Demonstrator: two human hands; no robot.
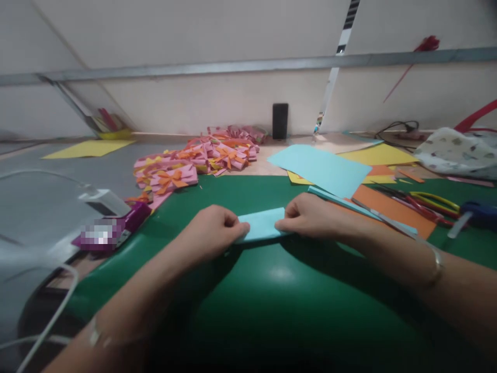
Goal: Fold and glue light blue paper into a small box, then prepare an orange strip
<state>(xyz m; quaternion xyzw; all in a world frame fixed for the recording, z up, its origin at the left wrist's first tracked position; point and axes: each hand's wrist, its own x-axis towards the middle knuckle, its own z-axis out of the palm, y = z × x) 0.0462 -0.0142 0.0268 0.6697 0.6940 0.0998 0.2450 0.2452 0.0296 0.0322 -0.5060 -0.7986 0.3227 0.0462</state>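
Observation:
A small folded light-blue paper (262,226) lies on the green mat (272,290). My left hand (212,233) pinches its left end with curled fingers. My right hand (310,217) pinches the right end, fingers pressed down on the fold. Both hands rest on the mat with the paper between them.
A pile of pink paper pieces with orange bows (194,160) lies at the back left. Light-blue (322,168), yellow (378,154) and orange sheets (392,207) lie at the right, with yellow-handled scissors (430,202). A purple object (116,230) sits left. A black box (280,120) stands by the wall.

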